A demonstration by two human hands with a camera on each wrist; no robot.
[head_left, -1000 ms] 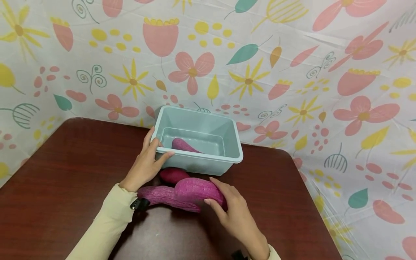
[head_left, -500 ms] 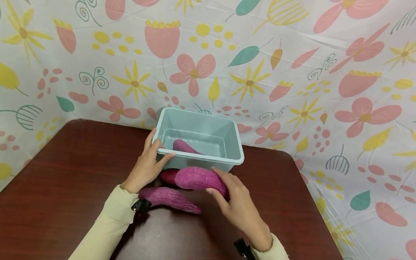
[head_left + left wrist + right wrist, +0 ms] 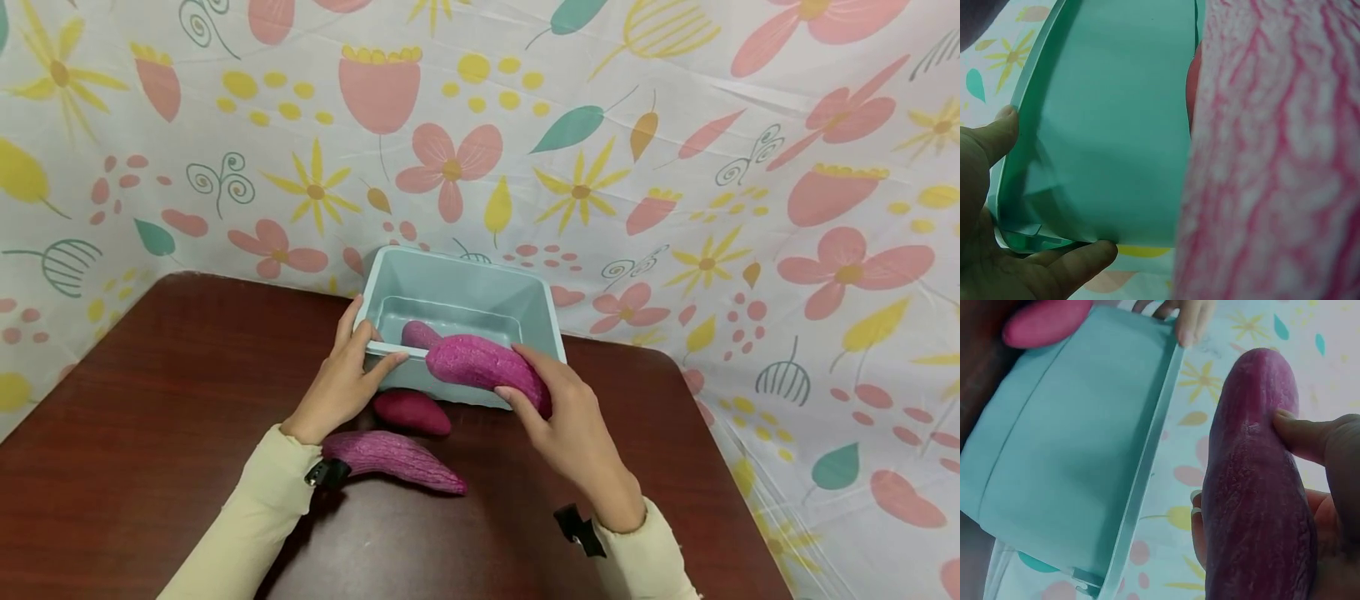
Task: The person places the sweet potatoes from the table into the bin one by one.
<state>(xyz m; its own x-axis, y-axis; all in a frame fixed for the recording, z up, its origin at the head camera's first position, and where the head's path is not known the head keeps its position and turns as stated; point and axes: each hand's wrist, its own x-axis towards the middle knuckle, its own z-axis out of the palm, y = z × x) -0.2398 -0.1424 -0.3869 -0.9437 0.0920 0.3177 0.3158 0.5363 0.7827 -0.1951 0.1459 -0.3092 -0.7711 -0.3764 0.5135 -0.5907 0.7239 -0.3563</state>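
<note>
My right hand [image 3: 570, 425] grips a long magenta sweet potato [image 3: 480, 362], holding it level over the front rim of a light blue plastic bin [image 3: 465, 287]. In the right wrist view, thumb and fingers wrap the sweet potato [image 3: 1257, 481] from opposite sides. At the bin's front left corner my left hand [image 3: 337, 379] holds the rim, thumb in front and fingers along the side. Inside the bin lies another purple sweet potato [image 3: 420, 334], partly hidden behind the held one. A ridged sweet potato [image 3: 1272, 156] fills the right of the left wrist view.
A small dark red sweet potato [image 3: 411, 412] lies on the brown table [image 3: 187, 417] just before the bin. Nearer me, by the left wrist, lies a longer ridged purple one [image 3: 397, 460]. A flower-patterned cloth [image 3: 480, 125] hangs behind the table.
My right hand has lifted the magenta sweet potato from above the two on the table, up and forward to the bin's front rim. My left hand keeps its hold on the bin.
</note>
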